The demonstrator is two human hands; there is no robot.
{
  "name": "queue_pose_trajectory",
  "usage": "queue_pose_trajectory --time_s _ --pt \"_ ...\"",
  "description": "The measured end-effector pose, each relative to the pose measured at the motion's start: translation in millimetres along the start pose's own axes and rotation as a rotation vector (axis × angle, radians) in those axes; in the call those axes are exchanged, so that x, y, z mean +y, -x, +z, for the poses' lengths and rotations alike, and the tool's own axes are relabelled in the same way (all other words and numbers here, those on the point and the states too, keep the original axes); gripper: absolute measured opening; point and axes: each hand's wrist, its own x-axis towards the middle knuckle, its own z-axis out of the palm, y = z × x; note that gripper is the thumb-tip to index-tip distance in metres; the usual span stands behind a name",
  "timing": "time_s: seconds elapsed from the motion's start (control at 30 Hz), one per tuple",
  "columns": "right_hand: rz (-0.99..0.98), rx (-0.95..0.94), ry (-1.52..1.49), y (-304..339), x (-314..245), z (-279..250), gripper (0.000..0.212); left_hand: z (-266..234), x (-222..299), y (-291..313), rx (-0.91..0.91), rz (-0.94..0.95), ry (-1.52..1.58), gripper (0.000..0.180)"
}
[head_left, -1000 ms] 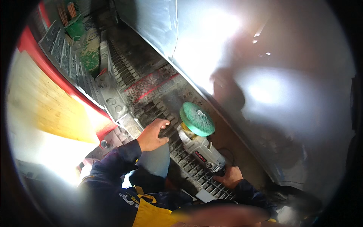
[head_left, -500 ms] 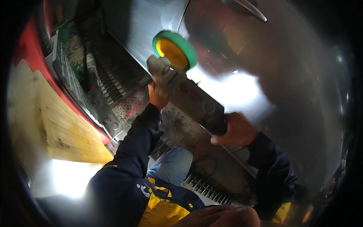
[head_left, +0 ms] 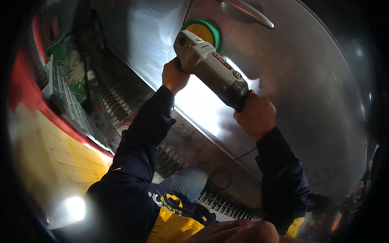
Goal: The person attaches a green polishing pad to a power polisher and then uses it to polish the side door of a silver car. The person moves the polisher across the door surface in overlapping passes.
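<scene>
My right hand [head_left: 257,114] is closed around the rear end of a grey rotary polisher [head_left: 214,71]. Near its head, my left hand [head_left: 175,77] wraps round a handle that is mostly hidden. A round green pad with a yellow backing [head_left: 201,33] sits on the polisher's far side and faces the shiny grey car door [head_left: 308,109]. The pad appears to lie flat against the metal, though the polisher covers part of it. The car's door handle [head_left: 251,14] is above and to the right of the pad.
A bright reflection glares on the door beneath the polisher. Slatted metal grating [head_left: 227,206] and a dark cable [head_left: 221,178] lie on the floor below. At the left are a curved red edge [head_left: 60,111], a perforated metal panel [head_left: 73,101] and a yellowish surface [head_left: 52,154].
Both hands have moved the polisher upward, nearer the door handle. The pad, which was tilted with more of its yellow side showing, is now turned toward the door.
</scene>
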Motion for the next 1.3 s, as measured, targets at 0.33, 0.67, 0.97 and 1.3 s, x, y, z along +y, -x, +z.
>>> queue_pose_trajectory --time_s 0.33,0.67,0.97,1.3 --pt "0.072 -0.043 -0.082 18.0 -13.6 58.1 0.045 3.7 -50.8 40.6 -0.096 -0.165 0.117 0.049" --pt "-0.023 0.138 0.03 6.2 -6.4 28.5 0.041 -2.4 -13.6 -24.6 -0.082 0.104 -0.066 0.043" --pt "-0.145 0.259 -0.134 -7.2 -25.2 12.9 0.064 -32.2 -2.3 -57.5 -0.074 0.067 -0.205 0.032" --pt "-0.129 -0.139 -0.179 29.7 -15.4 71.7 0.06 9.3 -104.0 74.8 -0.101 -0.15 0.141 0.035"
